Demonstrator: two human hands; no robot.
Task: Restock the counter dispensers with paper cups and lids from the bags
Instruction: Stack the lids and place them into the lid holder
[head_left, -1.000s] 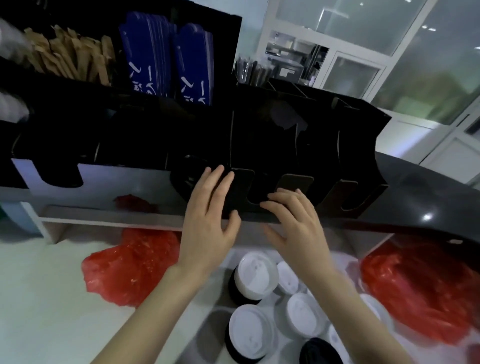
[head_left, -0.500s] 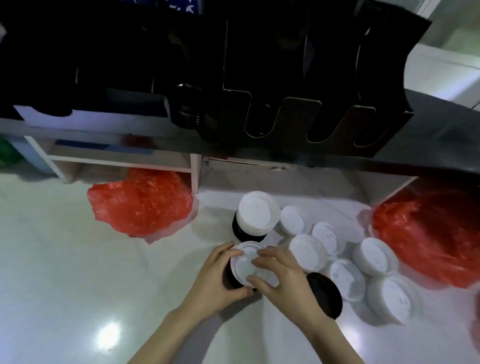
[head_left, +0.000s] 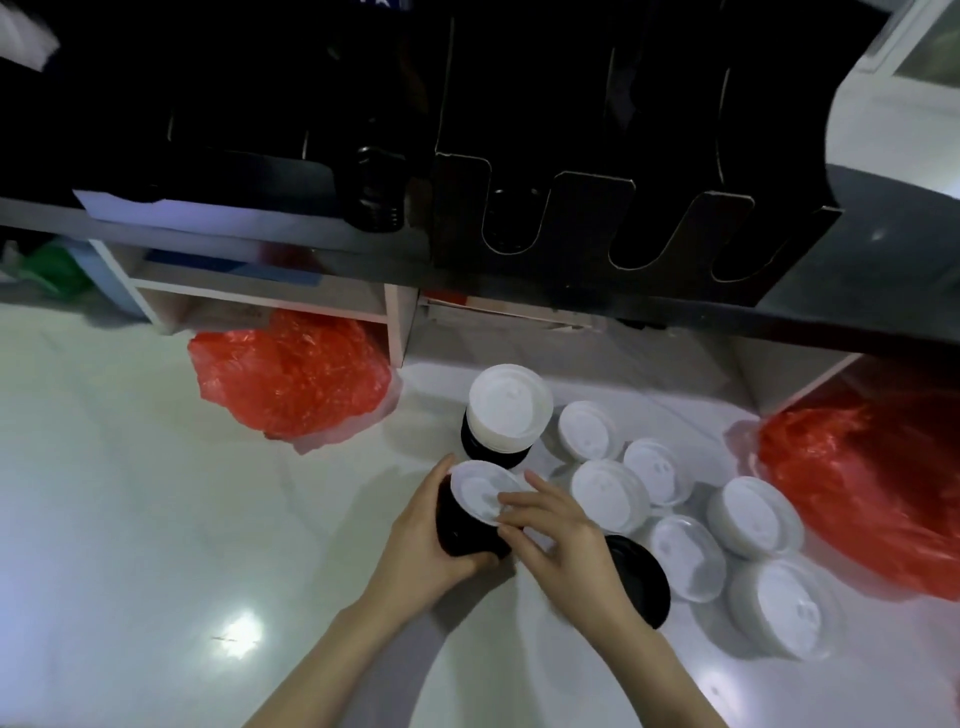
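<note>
Several stacks of white lids (head_left: 608, 493) and black lids (head_left: 641, 577) stand on the white floor under the counter. My left hand (head_left: 426, 540) grips the side of a stack of black lids topped with white lids (head_left: 475, 512). My right hand (head_left: 566, 545) holds the same stack from the right, its fingertips on the top white lid. A taller black-and-white lid stack (head_left: 506, 410) stands just behind it. The black dispenser (head_left: 561, 208) with U-shaped slots sits on the counter above.
One red plastic bag (head_left: 291, 374) lies on the floor to the left, another red bag (head_left: 872, 483) to the right. White shelf compartments (head_left: 395, 327) open under the dark counter edge. A green bag (head_left: 52, 265) sits far left.
My view dropped from the dispenser to the floor. Both hands left the dispenser slots, came down and took hold of the lid stack, which now tilts slightly.
</note>
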